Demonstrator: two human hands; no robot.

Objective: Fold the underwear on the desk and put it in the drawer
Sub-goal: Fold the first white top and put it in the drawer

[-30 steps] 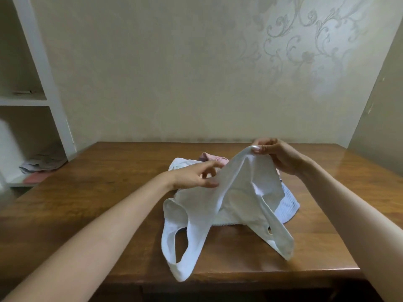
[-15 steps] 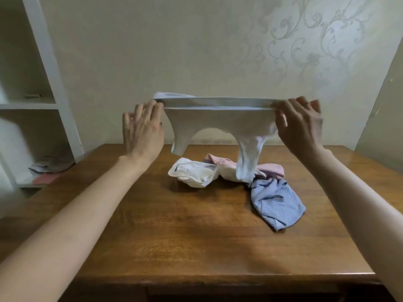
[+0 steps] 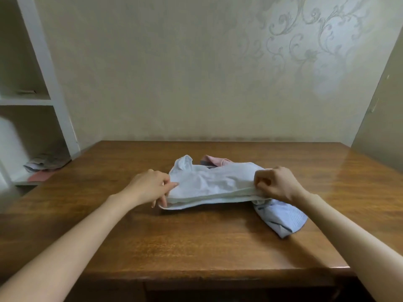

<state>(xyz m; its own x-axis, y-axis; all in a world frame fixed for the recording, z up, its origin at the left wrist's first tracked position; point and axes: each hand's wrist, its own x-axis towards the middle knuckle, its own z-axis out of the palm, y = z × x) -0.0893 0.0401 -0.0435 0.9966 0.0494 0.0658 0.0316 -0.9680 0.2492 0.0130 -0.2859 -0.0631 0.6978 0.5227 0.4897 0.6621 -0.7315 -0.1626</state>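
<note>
Grip: our left hand [image 3: 150, 188] and right hand [image 3: 274, 185] pinch both ends of the white cotton underwear [image 3: 213, 186].
Handling: light and limp, we judge; hold the waistband corners.

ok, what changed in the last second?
The left hand and right hand lifted the white underwear, stretched it wide, then lowered it over the pile on the desk, still pinching its ends. The blue underwear and pink underwear stayed put.
</note>
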